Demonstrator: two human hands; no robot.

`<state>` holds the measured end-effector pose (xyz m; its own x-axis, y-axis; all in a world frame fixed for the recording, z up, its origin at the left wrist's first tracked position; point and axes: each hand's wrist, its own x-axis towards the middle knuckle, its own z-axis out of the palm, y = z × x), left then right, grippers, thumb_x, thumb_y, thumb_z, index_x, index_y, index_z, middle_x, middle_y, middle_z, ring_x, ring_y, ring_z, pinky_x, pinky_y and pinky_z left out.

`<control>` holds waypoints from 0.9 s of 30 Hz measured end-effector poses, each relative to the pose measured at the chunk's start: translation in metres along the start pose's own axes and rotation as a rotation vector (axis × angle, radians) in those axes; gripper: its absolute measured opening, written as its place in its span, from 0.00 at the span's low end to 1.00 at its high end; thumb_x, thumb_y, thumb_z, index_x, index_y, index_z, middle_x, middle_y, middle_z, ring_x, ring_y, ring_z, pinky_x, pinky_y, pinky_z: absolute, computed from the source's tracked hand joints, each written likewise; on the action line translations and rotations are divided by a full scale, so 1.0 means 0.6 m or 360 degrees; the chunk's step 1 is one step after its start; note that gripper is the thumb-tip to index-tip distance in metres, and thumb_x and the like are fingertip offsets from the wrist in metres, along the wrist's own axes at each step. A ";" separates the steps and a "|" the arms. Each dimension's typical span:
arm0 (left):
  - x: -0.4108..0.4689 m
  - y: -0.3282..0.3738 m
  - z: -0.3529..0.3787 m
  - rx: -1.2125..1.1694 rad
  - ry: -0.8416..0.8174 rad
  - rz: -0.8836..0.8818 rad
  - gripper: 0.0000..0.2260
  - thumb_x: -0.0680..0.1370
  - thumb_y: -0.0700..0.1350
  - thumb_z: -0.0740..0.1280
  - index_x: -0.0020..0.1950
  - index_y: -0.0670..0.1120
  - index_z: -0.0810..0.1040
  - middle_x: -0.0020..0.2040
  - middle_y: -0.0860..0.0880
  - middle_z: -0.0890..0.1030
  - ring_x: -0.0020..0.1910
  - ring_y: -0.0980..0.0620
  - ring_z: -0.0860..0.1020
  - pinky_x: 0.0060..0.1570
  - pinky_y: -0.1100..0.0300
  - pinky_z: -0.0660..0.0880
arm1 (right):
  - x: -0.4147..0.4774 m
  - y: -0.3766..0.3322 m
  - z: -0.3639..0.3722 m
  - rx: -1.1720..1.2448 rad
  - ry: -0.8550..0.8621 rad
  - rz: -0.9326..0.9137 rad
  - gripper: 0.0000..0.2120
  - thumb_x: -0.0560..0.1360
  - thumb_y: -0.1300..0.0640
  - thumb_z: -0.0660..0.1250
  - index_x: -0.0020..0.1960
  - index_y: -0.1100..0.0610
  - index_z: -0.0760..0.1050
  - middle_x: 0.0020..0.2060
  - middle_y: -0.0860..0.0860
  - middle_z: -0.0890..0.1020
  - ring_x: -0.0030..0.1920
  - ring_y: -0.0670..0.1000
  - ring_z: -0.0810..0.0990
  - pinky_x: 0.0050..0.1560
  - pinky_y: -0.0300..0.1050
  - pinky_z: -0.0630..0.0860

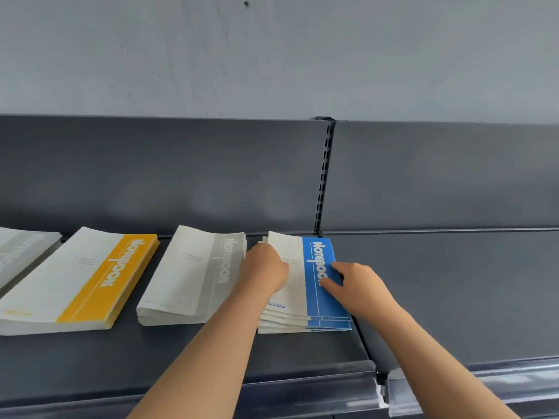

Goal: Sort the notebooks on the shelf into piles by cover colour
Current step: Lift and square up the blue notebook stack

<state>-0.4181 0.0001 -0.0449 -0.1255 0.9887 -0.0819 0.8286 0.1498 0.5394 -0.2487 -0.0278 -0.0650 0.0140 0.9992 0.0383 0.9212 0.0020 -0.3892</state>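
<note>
Four piles lie in a row along the shelf (181, 352): a grey-banded pile (21, 252) cut off at the left edge of view, a yellow pile (90, 282), a second grey pile (187, 276), and a blue pile (325, 300) at the right end of this shelf section, just beside the joint with the next section. Both hands are on the blue pile. The left hand (264, 269) sits over the pale part of the top cover near the pile's left edge, its back to the camera. Its fingers bend away out of sight, so whether they pinch the edge or only press on it cannot be told. The right hand (357, 285) lies on the blue band with its fingers (340, 269) spread fairly straight and flat, holding nothing. The step looks like squaring up this pile, since the lower notebooks stick out unevenly at the near edge and the sorting otherwise seems close to done. To do it well, press lightly from above with the right hand so the top cover does not slide. Push the left side in with the other hand until the spines line up, then tap the near edge flush. Thin, slick covers are likely to fan out under a heavy push. The pile should stay clear of the joint and well apart from the grey pile beside it.
</note>
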 end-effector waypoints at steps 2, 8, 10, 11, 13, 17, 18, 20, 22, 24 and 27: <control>0.006 0.008 0.006 -0.0140 0.0012 -0.0080 0.12 0.76 0.45 0.67 0.55 0.39 0.77 0.54 0.43 0.80 0.49 0.44 0.79 0.40 0.59 0.71 | -0.003 0.004 0.001 0.0028 0.0040 -0.0059 0.17 0.77 0.45 0.59 0.55 0.58 0.74 0.47 0.52 0.81 0.46 0.53 0.78 0.42 0.45 0.74; -0.015 0.008 0.009 -0.0890 0.0022 -0.0172 0.10 0.76 0.41 0.68 0.55 0.40 0.74 0.53 0.47 0.80 0.46 0.48 0.79 0.37 0.60 0.74 | -0.004 0.021 -0.005 0.0362 -0.0004 -0.0116 0.16 0.77 0.47 0.62 0.61 0.55 0.72 0.56 0.49 0.79 0.53 0.50 0.78 0.48 0.43 0.74; -0.031 0.011 -0.001 -0.1104 0.0089 -0.0038 0.12 0.77 0.42 0.67 0.59 0.44 0.73 0.54 0.50 0.81 0.49 0.51 0.80 0.39 0.58 0.76 | 0.000 0.022 -0.020 0.0872 -0.0049 -0.0037 0.12 0.75 0.48 0.66 0.55 0.51 0.71 0.51 0.45 0.81 0.48 0.46 0.80 0.45 0.42 0.77; -0.039 0.015 -0.009 -0.1187 0.0147 0.0059 0.12 0.77 0.42 0.67 0.60 0.47 0.72 0.54 0.52 0.81 0.49 0.53 0.80 0.41 0.58 0.77 | 0.003 0.018 -0.033 0.1136 -0.0066 -0.0002 0.10 0.75 0.49 0.67 0.54 0.50 0.71 0.50 0.44 0.81 0.47 0.45 0.81 0.46 0.45 0.79; -0.053 0.026 -0.030 -0.1313 0.0277 0.0271 0.13 0.77 0.42 0.66 0.60 0.52 0.71 0.53 0.55 0.80 0.50 0.56 0.80 0.45 0.59 0.77 | 0.010 0.007 -0.061 0.1474 -0.0017 -0.0048 0.08 0.75 0.53 0.67 0.53 0.49 0.72 0.49 0.43 0.83 0.47 0.47 0.83 0.50 0.53 0.80; -0.066 0.033 -0.059 -0.1356 0.0362 0.0512 0.14 0.79 0.42 0.65 0.58 0.59 0.68 0.55 0.59 0.79 0.53 0.59 0.77 0.45 0.64 0.73 | 0.011 -0.017 -0.092 0.1586 0.0141 -0.0358 0.08 0.77 0.59 0.64 0.54 0.50 0.72 0.50 0.42 0.82 0.50 0.45 0.82 0.52 0.51 0.79; -0.068 0.030 -0.058 -0.1376 0.0357 0.0510 0.15 0.78 0.42 0.66 0.60 0.58 0.68 0.55 0.58 0.79 0.54 0.59 0.77 0.47 0.64 0.74 | 0.009 -0.017 -0.088 0.1573 0.0132 -0.0388 0.08 0.77 0.60 0.63 0.55 0.50 0.71 0.50 0.42 0.82 0.51 0.45 0.81 0.53 0.49 0.79; -0.074 0.021 -0.050 -0.1463 0.0337 0.0507 0.19 0.76 0.41 0.69 0.63 0.55 0.69 0.55 0.57 0.80 0.55 0.57 0.79 0.52 0.60 0.75 | 0.002 -0.013 -0.074 0.1593 0.0082 -0.0410 0.10 0.77 0.62 0.62 0.55 0.50 0.72 0.50 0.44 0.82 0.52 0.46 0.81 0.53 0.47 0.78; -0.080 0.018 -0.047 -0.1536 0.0329 0.0533 0.21 0.74 0.46 0.72 0.64 0.54 0.69 0.55 0.56 0.81 0.55 0.56 0.79 0.55 0.54 0.75 | -0.005 -0.011 -0.070 0.1742 0.0063 -0.0421 0.12 0.77 0.64 0.61 0.56 0.51 0.72 0.51 0.45 0.82 0.52 0.46 0.81 0.48 0.41 0.78; -0.082 0.026 -0.058 -0.1582 0.0368 0.0562 0.21 0.71 0.56 0.70 0.62 0.55 0.70 0.54 0.55 0.82 0.53 0.55 0.81 0.53 0.52 0.76 | -0.006 -0.020 -0.083 0.1916 0.0105 -0.0434 0.08 0.79 0.61 0.59 0.57 0.55 0.72 0.51 0.48 0.82 0.48 0.45 0.82 0.42 0.35 0.77; -0.080 0.057 -0.089 -0.1649 0.0507 0.0481 0.22 0.70 0.65 0.65 0.55 0.52 0.75 0.49 0.52 0.82 0.49 0.53 0.81 0.50 0.53 0.77 | 0.003 -0.045 -0.118 0.2137 0.0192 -0.0377 0.14 0.79 0.51 0.60 0.50 0.63 0.72 0.44 0.55 0.80 0.40 0.48 0.79 0.37 0.37 0.75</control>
<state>-0.4126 -0.0421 0.0222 -0.2528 0.9173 0.3078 0.0141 -0.3146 0.9491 -0.2460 -0.0292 0.0108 0.0074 0.9599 0.2803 -0.1749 0.2772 -0.9448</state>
